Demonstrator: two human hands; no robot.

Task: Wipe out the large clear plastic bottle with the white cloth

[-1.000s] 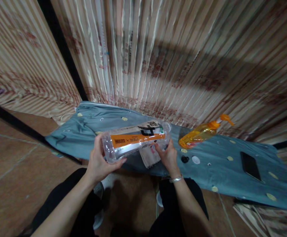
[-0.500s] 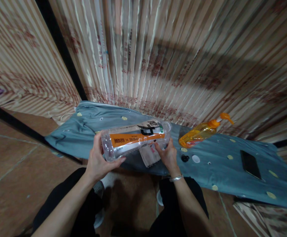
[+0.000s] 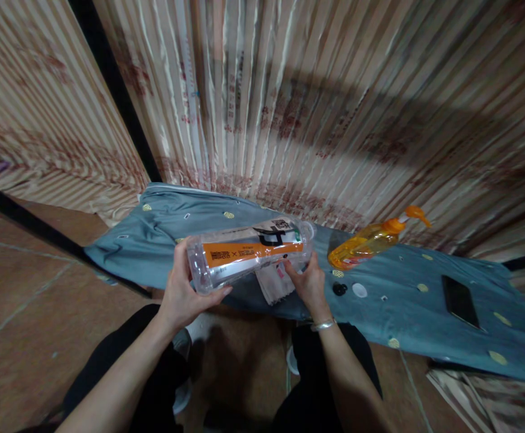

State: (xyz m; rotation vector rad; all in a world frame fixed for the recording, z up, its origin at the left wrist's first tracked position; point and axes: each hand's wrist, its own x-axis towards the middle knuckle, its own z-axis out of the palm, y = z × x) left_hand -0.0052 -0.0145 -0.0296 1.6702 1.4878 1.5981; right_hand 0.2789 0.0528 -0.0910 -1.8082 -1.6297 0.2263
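A clear plastic bottle (image 3: 248,252) with an orange, white and black label lies sideways between my hands above the cloth-covered surface. My left hand (image 3: 185,288) grips its base end, thumb along the lower side. Around the neck end, my right hand (image 3: 310,282) is closed, with a silver bangle on the wrist. The bottle's mouth points right. Beneath it a pale printed packet or cloth (image 3: 273,285) is partly hidden. To the right of my right hand lie a small black object (image 3: 339,289) and a white round cap (image 3: 359,290).
An orange pump bottle (image 3: 364,245) of yellow liquid stands behind and right of my hands. Farther right rests a black phone (image 3: 460,300). The narrow surface wears a blue-green patterned cloth (image 3: 415,325). Striped curtains (image 3: 289,108) hang behind, and a black pole (image 3: 115,90) rises at left.
Both hands keep their hold on the plastic bottle, which looks almost still. The whole view has shifted very slightly; nothing has been taken up or let go.
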